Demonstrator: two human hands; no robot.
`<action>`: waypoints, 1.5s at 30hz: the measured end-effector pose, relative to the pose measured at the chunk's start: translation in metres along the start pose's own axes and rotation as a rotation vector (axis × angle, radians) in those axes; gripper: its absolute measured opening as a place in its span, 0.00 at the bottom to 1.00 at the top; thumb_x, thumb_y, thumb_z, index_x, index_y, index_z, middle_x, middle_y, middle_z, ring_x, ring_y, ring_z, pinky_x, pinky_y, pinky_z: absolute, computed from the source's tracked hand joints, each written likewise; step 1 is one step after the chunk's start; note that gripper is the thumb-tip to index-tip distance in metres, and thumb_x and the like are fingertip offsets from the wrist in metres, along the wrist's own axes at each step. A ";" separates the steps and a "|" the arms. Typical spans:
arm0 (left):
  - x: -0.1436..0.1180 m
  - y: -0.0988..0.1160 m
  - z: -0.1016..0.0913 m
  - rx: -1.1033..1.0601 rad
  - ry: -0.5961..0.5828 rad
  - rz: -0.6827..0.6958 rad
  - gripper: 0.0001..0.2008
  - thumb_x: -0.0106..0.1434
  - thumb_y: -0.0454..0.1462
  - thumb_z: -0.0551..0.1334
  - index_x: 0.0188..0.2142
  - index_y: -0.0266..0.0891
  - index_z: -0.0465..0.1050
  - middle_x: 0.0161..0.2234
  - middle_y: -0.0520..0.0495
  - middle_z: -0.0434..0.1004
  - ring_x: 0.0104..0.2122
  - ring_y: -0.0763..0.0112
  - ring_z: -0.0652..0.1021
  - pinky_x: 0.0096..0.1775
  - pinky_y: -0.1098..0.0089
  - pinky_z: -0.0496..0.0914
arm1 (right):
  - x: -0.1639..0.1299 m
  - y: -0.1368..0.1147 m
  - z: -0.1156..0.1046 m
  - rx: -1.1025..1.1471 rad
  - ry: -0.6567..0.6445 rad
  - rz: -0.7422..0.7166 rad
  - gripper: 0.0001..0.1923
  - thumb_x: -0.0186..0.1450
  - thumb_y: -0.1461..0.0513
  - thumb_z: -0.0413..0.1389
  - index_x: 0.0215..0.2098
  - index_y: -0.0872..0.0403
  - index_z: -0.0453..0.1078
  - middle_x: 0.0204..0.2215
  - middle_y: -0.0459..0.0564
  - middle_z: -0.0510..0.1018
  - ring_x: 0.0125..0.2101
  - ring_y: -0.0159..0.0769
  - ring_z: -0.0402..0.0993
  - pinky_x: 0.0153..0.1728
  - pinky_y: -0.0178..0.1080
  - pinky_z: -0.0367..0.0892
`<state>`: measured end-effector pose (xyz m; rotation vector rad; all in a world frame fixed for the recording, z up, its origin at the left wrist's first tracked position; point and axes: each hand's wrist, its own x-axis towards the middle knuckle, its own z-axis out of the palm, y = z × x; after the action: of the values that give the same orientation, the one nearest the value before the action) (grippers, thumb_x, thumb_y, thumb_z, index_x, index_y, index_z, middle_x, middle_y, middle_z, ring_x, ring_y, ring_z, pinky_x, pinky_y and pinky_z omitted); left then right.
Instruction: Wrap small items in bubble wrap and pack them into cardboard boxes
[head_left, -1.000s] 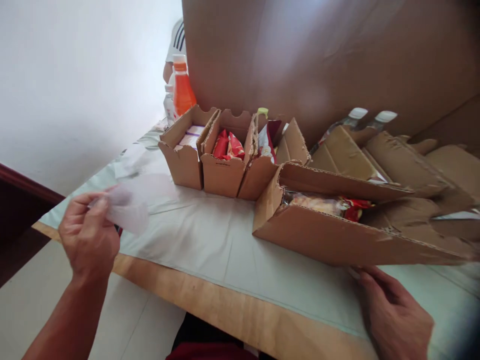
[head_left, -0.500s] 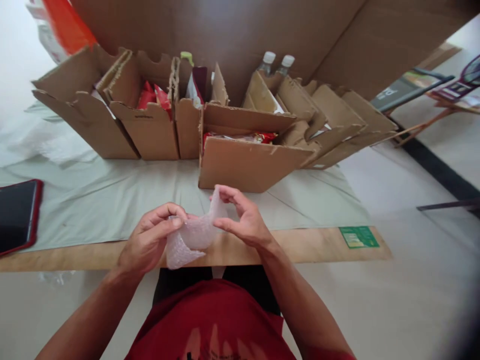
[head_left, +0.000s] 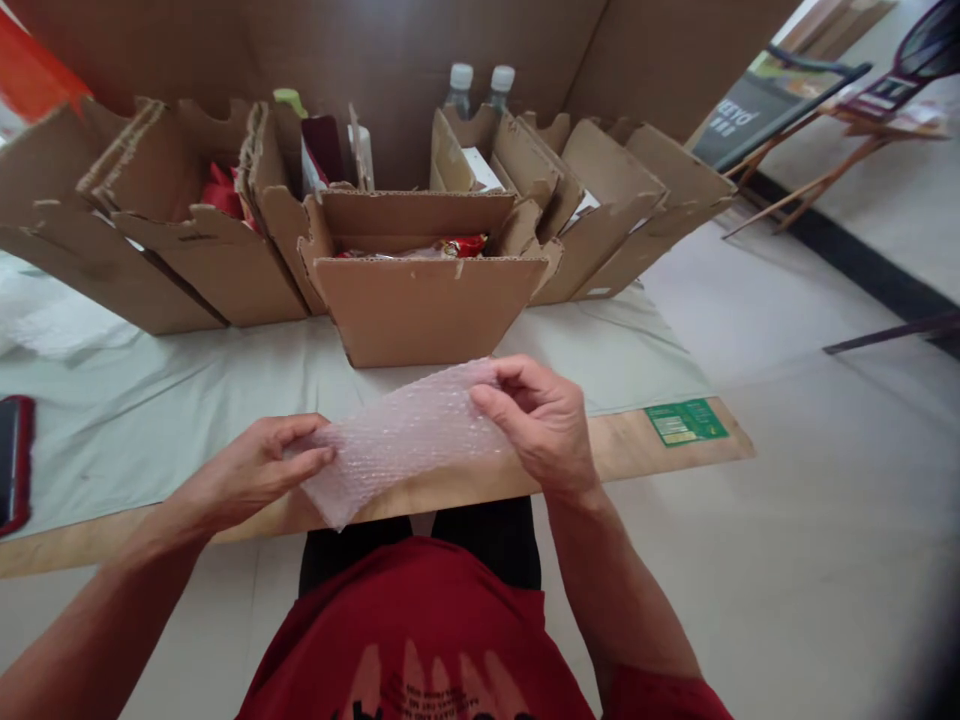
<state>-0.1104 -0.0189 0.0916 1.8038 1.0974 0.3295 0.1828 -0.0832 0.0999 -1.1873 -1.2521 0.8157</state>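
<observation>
A sheet of clear bubble wrap [head_left: 412, 430] is stretched between my two hands, above the table's front edge. My left hand [head_left: 277, 460] pinches its left end between thumb and fingers, and one corner hangs down below that grip. At the other end, my right hand [head_left: 536, 415] grips the upper right part with thumb and curled fingers. Just behind the sheet stands a small open cardboard box [head_left: 435, 315] with red and clear packets [head_left: 465, 246] inside.
Several cardboard bins [head_left: 202, 260] line the back of the cloth-covered table [head_left: 247, 385]. Two white-capped bottles [head_left: 461, 85] stick up behind them. A red-edged phone [head_left: 16, 465] lies at the left, more bubble wrap [head_left: 56, 310] behind it. A green label [head_left: 686, 422] marks the right front edge.
The bubble wrap, folded and curled before, is now pulled out wide. My hands have moved apart, the right one rightward and the left one leftward. The camera view has shifted too.
</observation>
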 end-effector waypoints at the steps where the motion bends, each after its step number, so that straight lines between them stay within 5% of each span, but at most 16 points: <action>1: 0.002 -0.004 -0.002 -0.040 0.007 -0.008 0.14 0.63 0.51 0.65 0.32 0.45 0.81 0.29 0.47 0.82 0.30 0.63 0.81 0.31 0.69 0.75 | 0.001 0.005 -0.005 -0.013 0.032 0.023 0.07 0.66 0.56 0.66 0.37 0.51 0.77 0.30 0.43 0.78 0.30 0.31 0.73 0.34 0.35 0.71; 4: 0.015 -0.018 -0.006 -0.086 0.058 -0.057 0.18 0.58 0.54 0.67 0.38 0.45 0.82 0.34 0.44 0.84 0.32 0.59 0.82 0.33 0.65 0.76 | 0.002 0.031 -0.013 -0.087 0.077 0.077 0.10 0.68 0.54 0.64 0.38 0.52 0.76 0.29 0.43 0.77 0.29 0.31 0.72 0.32 0.35 0.71; 8: 0.031 -0.035 -0.002 0.271 0.340 -0.074 0.26 0.58 0.54 0.65 0.51 0.44 0.79 0.35 0.44 0.82 0.32 0.57 0.80 0.35 0.59 0.77 | -0.002 0.068 -0.029 -0.421 0.129 0.059 0.14 0.69 0.53 0.62 0.47 0.53 0.76 0.40 0.51 0.84 0.40 0.41 0.80 0.46 0.46 0.76; 12: 0.022 -0.034 0.014 0.542 0.566 0.166 0.20 0.68 0.49 0.61 0.55 0.45 0.77 0.48 0.39 0.82 0.48 0.49 0.81 0.49 0.51 0.78 | -0.010 0.073 -0.045 -0.744 0.140 -0.058 0.17 0.73 0.55 0.57 0.57 0.51 0.73 0.52 0.59 0.82 0.52 0.51 0.79 0.54 0.57 0.75; 16: 0.016 -0.027 0.045 0.609 0.493 0.459 0.20 0.71 0.38 0.60 0.62 0.49 0.72 0.62 0.40 0.77 0.64 0.48 0.75 0.62 0.46 0.72 | -0.006 0.059 -0.014 -0.798 -0.145 -0.191 0.16 0.76 0.61 0.53 0.60 0.51 0.73 0.61 0.57 0.79 0.60 0.49 0.76 0.62 0.56 0.71; 19: 0.022 -0.042 0.069 0.717 0.403 0.483 0.25 0.73 0.35 0.54 0.68 0.45 0.66 0.67 0.38 0.73 0.68 0.48 0.71 0.65 0.46 0.69 | -0.002 0.062 0.031 -0.848 -0.465 -0.313 0.20 0.75 0.64 0.54 0.64 0.53 0.71 0.67 0.58 0.74 0.64 0.51 0.73 0.59 0.55 0.74; 22: 0.028 -0.067 0.082 0.856 0.414 0.484 0.26 0.75 0.37 0.50 0.69 0.38 0.66 0.67 0.34 0.73 0.67 0.49 0.72 0.65 0.48 0.67 | -0.003 0.074 0.050 -0.853 -0.564 -0.371 0.22 0.73 0.63 0.58 0.65 0.52 0.71 0.67 0.58 0.74 0.67 0.53 0.71 0.60 0.54 0.75; 25: 0.030 -0.084 0.085 0.916 0.421 0.527 0.28 0.74 0.38 0.52 0.71 0.35 0.64 0.69 0.35 0.70 0.69 0.51 0.70 0.70 0.53 0.60 | -0.012 0.083 0.026 -0.898 -0.555 -0.367 0.25 0.72 0.55 0.62 0.65 0.52 0.71 0.68 0.59 0.73 0.68 0.55 0.70 0.65 0.56 0.72; 30: 0.028 -0.086 0.085 0.831 0.449 0.518 0.37 0.73 0.40 0.54 0.78 0.50 0.47 0.71 0.43 0.68 0.68 0.51 0.72 0.71 0.50 0.62 | -0.028 0.086 -0.062 -1.063 -0.339 -0.276 0.20 0.74 0.58 0.55 0.63 0.49 0.74 0.64 0.58 0.78 0.62 0.58 0.77 0.56 0.62 0.77; 33: 0.020 -0.076 0.072 0.609 0.424 0.435 0.37 0.73 0.42 0.55 0.78 0.60 0.46 0.73 0.47 0.65 0.68 0.50 0.72 0.66 0.47 0.71 | -0.028 0.084 -0.093 -1.057 -0.109 -0.217 0.14 0.77 0.59 0.51 0.50 0.50 0.80 0.51 0.55 0.87 0.55 0.52 0.83 0.50 0.56 0.79; 35: 0.015 -0.069 0.058 0.493 0.502 0.345 0.34 0.73 0.42 0.57 0.76 0.60 0.51 0.72 0.45 0.66 0.69 0.49 0.71 0.65 0.47 0.72 | -0.022 0.082 -0.094 -1.015 -0.053 -0.194 0.14 0.77 0.58 0.51 0.47 0.50 0.80 0.45 0.53 0.88 0.51 0.50 0.84 0.50 0.54 0.78; 39: 0.013 -0.069 0.039 0.555 0.645 0.170 0.26 0.72 0.47 0.62 0.67 0.49 0.67 0.67 0.36 0.70 0.70 0.36 0.67 0.68 0.35 0.64 | 0.000 0.081 -0.063 -0.964 -0.174 -0.235 0.15 0.77 0.59 0.51 0.53 0.50 0.79 0.51 0.54 0.85 0.54 0.50 0.80 0.54 0.54 0.74; 45: 0.021 -0.072 0.055 0.553 0.619 0.059 0.14 0.69 0.48 0.60 0.43 0.42 0.76 0.66 0.32 0.70 0.71 0.31 0.63 0.65 0.30 0.63 | 0.021 0.091 -0.021 -1.060 -0.359 -0.155 0.15 0.73 0.62 0.56 0.55 0.56 0.77 0.58 0.63 0.81 0.56 0.58 0.75 0.52 0.58 0.71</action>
<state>-0.1026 -0.0254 -0.0004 2.2969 1.6868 0.7052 0.2201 -0.0456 0.0203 -1.7648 -2.1705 0.1973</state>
